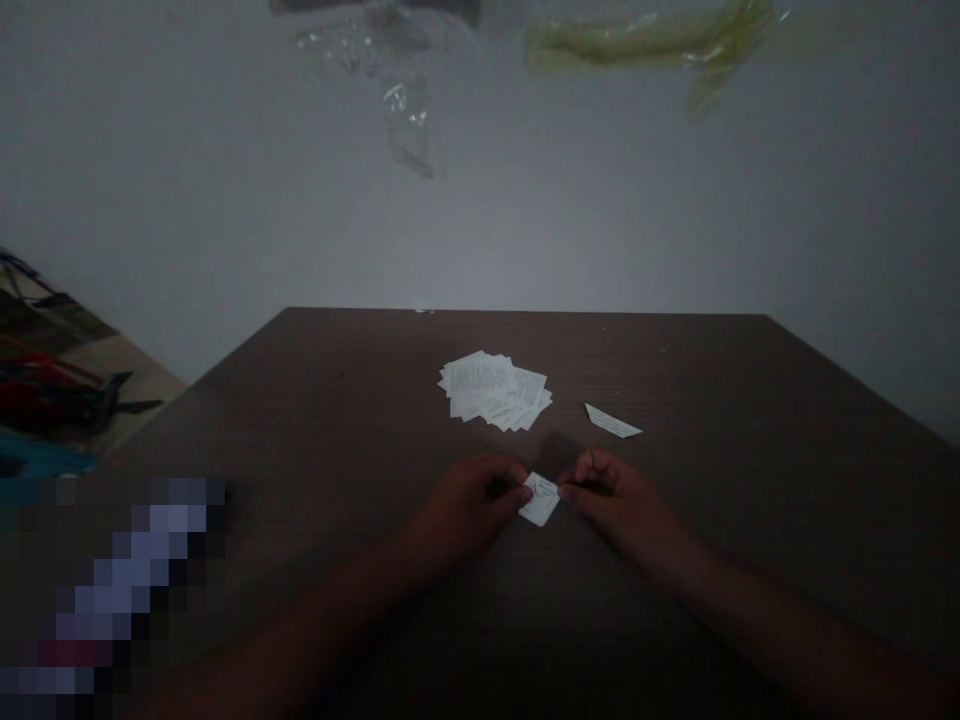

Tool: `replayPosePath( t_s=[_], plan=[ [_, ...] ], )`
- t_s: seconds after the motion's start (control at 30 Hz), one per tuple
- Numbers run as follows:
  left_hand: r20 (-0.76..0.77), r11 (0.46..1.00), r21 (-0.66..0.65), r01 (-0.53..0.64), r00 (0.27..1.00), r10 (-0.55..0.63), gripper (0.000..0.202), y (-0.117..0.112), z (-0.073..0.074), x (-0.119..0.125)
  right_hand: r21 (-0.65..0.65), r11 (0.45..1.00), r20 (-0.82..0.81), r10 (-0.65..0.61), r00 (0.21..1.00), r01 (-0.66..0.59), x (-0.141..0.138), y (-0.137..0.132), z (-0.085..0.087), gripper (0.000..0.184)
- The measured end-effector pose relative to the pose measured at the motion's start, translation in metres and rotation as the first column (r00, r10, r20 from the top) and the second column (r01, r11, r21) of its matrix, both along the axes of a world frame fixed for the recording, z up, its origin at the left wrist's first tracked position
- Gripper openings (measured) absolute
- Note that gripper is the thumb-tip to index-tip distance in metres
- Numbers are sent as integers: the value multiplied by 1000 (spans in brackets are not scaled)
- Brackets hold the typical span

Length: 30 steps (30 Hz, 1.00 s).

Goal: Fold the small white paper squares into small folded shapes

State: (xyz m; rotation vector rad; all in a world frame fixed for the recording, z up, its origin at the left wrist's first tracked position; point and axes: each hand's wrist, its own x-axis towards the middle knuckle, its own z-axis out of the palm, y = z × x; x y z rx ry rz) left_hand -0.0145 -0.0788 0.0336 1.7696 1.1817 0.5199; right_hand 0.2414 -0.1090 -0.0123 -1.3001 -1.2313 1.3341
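Note:
A small white paper slip (pixel 541 498) with printed text lies between my hands, low over the dark wooden table (pixel 337 420). My left hand (pixel 471 495) pinches its left edge with closed fingers. My right hand (pixel 609 495) pinches its right edge the same way. Just beyond my hands sits a loose pile of several similar printed slips (pixel 493 390). A single folded slip (pixel 612 422) lies to the right of that pile.
A grey wall (pixel 225 200) rises right behind the table's far edge. Clear plastic (pixel 405 110) and a yellow-green object (pixel 652 45) hang high on it. Cluttered red and dark items (pixel 52 390) lie at the left. A pixelated patch (pixel 112 590) covers the lower left.

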Motion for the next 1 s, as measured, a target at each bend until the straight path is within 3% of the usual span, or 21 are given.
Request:
replayPosePath(
  t_s=[0.23, 0.4, 0.5, 0.6, 0.77, 1.0],
  plan=[
    [46, 996, -82, 16, 999, -12, 12, 1, -6, 0, 19, 1000, -20, -1, 1000, 1, -2, 0, -1, 64],
    [-36, 993, 67, 96, 995, -94, 40, 0, -14, -2, 88, 991, 50, 96, 994, -100, 0, 6, -5, 52],
    [-105, 965, 148, 215, 974, -201, 24, -1, -16, -3, 114, 980, 199, 139, 970, -164, 2, 5, -3, 33],
    [-217, 929, 220, 296, 944, -250, 18, 0, -17, -1, 150, 965, 329, 156, 931, -215, 1, 3, -1, 26],
    [-404, 893, 285, 349, 889, -218, 16, -1, -19, 4, 301, 908, 490, 116, 864, -293, -4, 5, -8, 32],
    [-388, 840, 382, 385, 892, -232, 22, -4, -22, 6, 422, 799, 671, 42, 740, -428, -4, 7, -11, 27]
  ],
)
